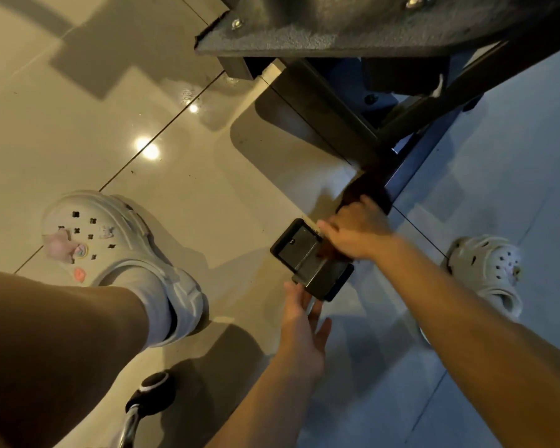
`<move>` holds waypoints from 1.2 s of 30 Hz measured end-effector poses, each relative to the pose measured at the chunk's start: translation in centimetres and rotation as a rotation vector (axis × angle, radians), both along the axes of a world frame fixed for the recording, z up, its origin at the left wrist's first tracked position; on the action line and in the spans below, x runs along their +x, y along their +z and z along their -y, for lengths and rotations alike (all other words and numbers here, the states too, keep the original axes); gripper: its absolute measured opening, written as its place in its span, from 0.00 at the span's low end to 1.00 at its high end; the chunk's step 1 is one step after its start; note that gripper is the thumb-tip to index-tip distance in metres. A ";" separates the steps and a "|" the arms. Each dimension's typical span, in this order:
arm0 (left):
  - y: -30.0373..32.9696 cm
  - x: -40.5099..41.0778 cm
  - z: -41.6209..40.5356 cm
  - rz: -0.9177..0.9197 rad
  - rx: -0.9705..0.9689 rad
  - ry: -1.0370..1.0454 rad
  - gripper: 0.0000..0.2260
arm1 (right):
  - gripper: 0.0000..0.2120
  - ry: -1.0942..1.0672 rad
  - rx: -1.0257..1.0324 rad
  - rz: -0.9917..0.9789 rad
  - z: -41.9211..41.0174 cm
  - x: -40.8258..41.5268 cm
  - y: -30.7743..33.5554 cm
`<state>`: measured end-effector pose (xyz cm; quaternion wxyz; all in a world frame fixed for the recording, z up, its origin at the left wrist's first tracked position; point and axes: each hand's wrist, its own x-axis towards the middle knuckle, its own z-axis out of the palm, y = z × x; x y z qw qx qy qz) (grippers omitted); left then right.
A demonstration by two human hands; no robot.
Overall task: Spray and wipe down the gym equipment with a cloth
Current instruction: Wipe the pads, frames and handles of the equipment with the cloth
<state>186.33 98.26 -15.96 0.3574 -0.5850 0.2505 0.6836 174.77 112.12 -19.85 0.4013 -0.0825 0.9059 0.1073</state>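
Dark cloth (pixel 364 192) pressed on the frame foot (pixel 311 260) by curled right hand (pixel 356 232); straight-fingered left hand (pixel 301 321) steadies it, risking slippage on glossy tile (pixel 191 195).

Glossy pale tiled floor (pixel 117 130), dark grout lines running diagonally. At 1 o'clock, black gym-machine frame (pixel 343 124) standing on it, foot plate (pixel 307 257) near centre. White clogs planted at 9 o'clock (pixel 120 253) and 3 o'clock (pixel 488 270).

Two hands: left hand (pixel 304 321) lower centre, right hand (pixel 356 232) above it. Two pale clogs: one (pixel 123 253) at left (with charms), another (pixel 488 270) at right. One dark cloth (pixel 366 189). One black-capped handle (pixel 151 394) at the bottom.
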 end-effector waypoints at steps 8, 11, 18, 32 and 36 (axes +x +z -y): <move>1.3 -1.1 -0.5 0.036 0.060 0.115 0.25 | 0.26 0.064 -0.080 0.084 1.1 3.0 0.8; 1.6 -1.0 -0.5 0.052 0.036 0.098 0.26 | 0.27 -0.061 0.015 -0.010 -2.9 0.2 0.5; 2.3 -2.2 -1.5 0.120 -0.148 0.067 0.22 | 0.25 -0.087 0.012 -0.107 -3.1 0.2 -0.5; 2.2 -4.1 -4.3 0.221 -0.387 0.175 0.07 | 0.53 0.135 -0.285 -0.128 -7.4 2.3 0.0; 1.8 -3.1 -4.6 0.180 -0.388 0.130 0.10 | 0.22 -0.131 -0.380 -0.222 -11.5 -1.3 -1.1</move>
